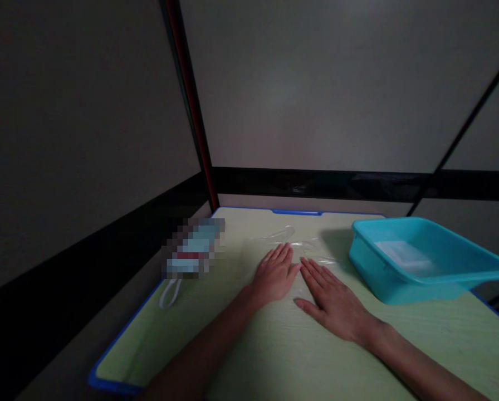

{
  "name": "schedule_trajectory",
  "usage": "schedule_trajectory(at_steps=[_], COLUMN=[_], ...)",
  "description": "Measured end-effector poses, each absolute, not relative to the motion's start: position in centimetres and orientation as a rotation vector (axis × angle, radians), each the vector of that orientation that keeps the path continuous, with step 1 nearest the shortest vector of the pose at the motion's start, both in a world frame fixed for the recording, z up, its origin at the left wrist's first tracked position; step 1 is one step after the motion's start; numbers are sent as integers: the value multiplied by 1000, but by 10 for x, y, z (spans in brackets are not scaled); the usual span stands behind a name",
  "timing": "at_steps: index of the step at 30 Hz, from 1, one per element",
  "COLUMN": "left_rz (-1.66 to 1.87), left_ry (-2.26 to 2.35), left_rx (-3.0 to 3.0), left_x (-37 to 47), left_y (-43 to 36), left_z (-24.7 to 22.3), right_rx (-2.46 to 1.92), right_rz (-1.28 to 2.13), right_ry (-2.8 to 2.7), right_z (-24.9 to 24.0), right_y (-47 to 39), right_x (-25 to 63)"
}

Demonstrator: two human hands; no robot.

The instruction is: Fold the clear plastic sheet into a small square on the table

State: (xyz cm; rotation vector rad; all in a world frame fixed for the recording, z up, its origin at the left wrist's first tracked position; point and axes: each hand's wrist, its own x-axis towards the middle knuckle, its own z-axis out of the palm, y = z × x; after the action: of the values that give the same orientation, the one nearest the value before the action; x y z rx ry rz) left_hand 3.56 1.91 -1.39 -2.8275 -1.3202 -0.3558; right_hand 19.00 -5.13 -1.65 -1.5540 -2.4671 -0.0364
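Clear plastic film [299, 245] lies flat on the counter [241, 356], at about twelve o'clock from the person's hands. At ten o'clock sits a blurred packet [193, 250] with a white loop; no writing on it can be read. The left hand [274, 275] and right hand [331, 301] rest side by side, fingers spread flat, palms down on the film, gripping nothing. Smoothing goes best with even pressure outward from the middle. At two o'clock stands a teal basin [425, 262], unlabelled.
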Motion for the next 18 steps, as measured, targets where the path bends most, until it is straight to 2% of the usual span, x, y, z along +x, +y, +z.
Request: schedule_trajectory(at_steps=[9, 18], left_rz=[-226, -232], left_ry=[-1469, -1452], left_rx=[-2741, -2724], left_x=[-27, -30], left_y=[53, 53], left_z=[-11, -13], right_rx=[-1574, -1572], right_rz=[-17, -24], right_ry=[-2474, -2462], right_z=[-14, -16], right_y=[-53, -56], right_x=[190, 192])
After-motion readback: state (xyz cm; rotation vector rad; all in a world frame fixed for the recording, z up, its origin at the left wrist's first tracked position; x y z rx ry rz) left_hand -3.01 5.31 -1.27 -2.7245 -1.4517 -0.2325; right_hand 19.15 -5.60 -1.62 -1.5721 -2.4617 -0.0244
